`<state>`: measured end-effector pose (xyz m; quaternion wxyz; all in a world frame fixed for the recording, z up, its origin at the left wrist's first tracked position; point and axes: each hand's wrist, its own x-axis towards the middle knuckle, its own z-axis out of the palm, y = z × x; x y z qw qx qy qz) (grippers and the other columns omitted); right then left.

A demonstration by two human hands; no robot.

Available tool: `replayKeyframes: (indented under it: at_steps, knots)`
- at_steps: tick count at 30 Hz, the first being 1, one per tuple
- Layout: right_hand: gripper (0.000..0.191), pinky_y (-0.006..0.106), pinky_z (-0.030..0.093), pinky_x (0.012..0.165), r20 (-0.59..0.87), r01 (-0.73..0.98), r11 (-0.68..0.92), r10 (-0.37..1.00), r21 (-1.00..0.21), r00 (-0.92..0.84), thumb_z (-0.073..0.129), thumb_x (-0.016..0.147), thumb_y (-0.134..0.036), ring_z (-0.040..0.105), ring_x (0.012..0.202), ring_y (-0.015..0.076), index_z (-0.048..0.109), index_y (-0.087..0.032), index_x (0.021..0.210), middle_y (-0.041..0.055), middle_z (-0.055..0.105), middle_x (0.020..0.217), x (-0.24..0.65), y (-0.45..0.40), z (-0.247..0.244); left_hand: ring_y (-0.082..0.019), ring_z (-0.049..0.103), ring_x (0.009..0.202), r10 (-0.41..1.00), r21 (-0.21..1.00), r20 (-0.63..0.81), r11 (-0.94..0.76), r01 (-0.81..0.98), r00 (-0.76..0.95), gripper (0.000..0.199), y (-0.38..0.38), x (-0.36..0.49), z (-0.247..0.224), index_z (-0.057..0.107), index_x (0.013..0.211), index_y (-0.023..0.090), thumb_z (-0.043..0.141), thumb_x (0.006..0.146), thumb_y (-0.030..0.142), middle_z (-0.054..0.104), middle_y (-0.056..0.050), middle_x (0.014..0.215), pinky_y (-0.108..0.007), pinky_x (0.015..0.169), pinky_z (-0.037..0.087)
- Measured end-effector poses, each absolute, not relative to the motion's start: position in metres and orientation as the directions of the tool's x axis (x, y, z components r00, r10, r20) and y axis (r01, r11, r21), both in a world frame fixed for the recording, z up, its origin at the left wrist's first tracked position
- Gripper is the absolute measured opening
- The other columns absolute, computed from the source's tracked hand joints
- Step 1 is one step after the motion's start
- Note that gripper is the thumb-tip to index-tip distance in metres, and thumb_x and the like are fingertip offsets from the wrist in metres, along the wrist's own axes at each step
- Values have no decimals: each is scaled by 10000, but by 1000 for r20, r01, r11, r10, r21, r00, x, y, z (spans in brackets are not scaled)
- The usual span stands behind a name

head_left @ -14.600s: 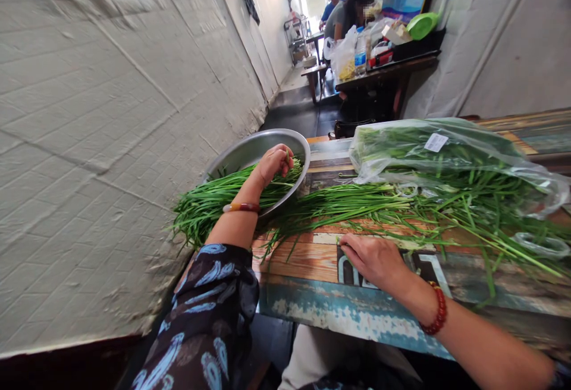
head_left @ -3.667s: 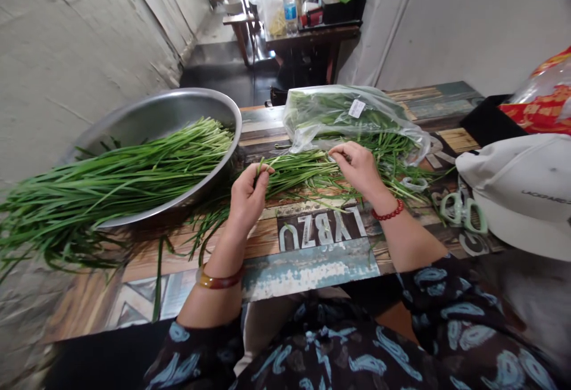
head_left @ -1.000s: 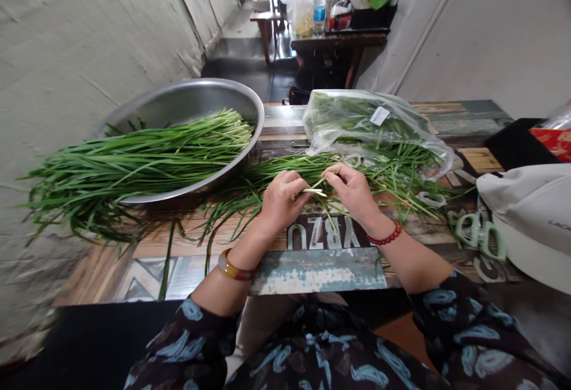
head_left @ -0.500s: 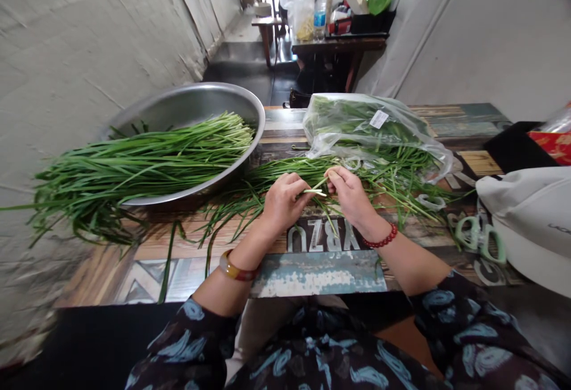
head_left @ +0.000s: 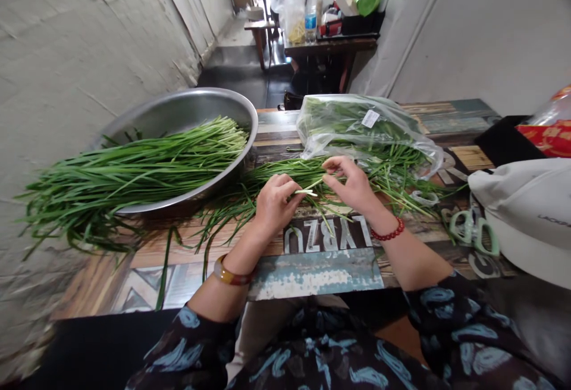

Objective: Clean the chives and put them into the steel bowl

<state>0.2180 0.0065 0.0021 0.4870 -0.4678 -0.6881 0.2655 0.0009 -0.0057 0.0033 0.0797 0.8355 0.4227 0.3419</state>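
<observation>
looks like the picking-over step to me, left hand (head_left: 276,203) pinching a few garlic chives (head_left: 306,192) mid-frame, right hand (head_left: 350,183) just beside with thumb and fingers parted, so next move probably calls for a light nip at those stalk ends

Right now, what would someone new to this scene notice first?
The big metal bowl at left, long green stalks spilling out of it. Near the center, the left hand holds a few pale-ended stems, the right hand close by. At right, a white cap beside pale green scissors.
</observation>
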Motion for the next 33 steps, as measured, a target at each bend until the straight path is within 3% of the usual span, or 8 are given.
replayKeyframes:
  at_steps: [3,7,10,14,20,28,31,33]
  knots:
    - [110,340,468,784,393,380,433,901,-817,-183,649,843,-316,597,777,175,650,-225,780,17,672,803,211,5,0,-189,535,775,752,415,518,-638,648,409,230,-6,1,3,667,776,194,591,938,340,622,-49,782,-323,722,401]
    - [152,313,450,675,370,347,390,921,-853,-124,638,857,-310,559,683,155,640,-217,736,7,636,736,207,3,1,-181,550,793,749,438,525,-645,627,404,206,-7,2,3,700,843,191,613,930,357,639,-52,817,-320,742,416]
    - [155,325,463,721,493,382,504,859,-774,-136,623,878,-284,579,737,171,625,-225,735,16,632,750,205,1,5,-173,568,801,769,492,501,-630,600,397,194,-6,2,3,727,939,193,610,935,347,643,-46,820,-309,738,425]
    - [177,341,470,789,591,420,589,794,-691,-140,605,895,-267,591,787,181,604,-227,722,19,637,756,202,-2,7,-168,554,771,764,493,496,-639,590,413,180,-5,2,2,730,851,184,612,928,296,627,-42,784,-303,699,410]
    - [152,294,431,675,423,356,403,906,-843,-25,623,858,-281,550,680,143,622,-200,729,3,617,730,198,-1,-3,-173,521,760,680,345,586,-702,623,441,150,-7,3,3,701,815,177,607,914,239,628,-52,805,-312,701,411]
    - [222,263,371,601,243,234,209,961,-950,129,636,857,-391,469,604,116,631,-189,766,-38,533,640,209,7,-9,-186,480,755,630,135,579,-701,701,518,158,-12,2,8,659,756,173,577,888,148,618,-58,802,-316,694,406]
    - [323,276,404,636,283,252,233,941,-939,186,578,914,-449,497,623,128,620,-194,720,-25,549,637,226,11,-3,-191,473,762,630,98,579,-683,723,517,184,-12,1,9,643,743,179,550,896,136,612,-58,800,-316,696,404]
    - [388,311,455,742,401,338,350,911,-874,94,495,969,-452,578,727,158,629,-201,706,14,625,726,232,10,4,-194,465,762,634,83,570,-677,731,523,195,-13,1,10,635,741,182,536,903,140,608,-60,806,-316,689,397]
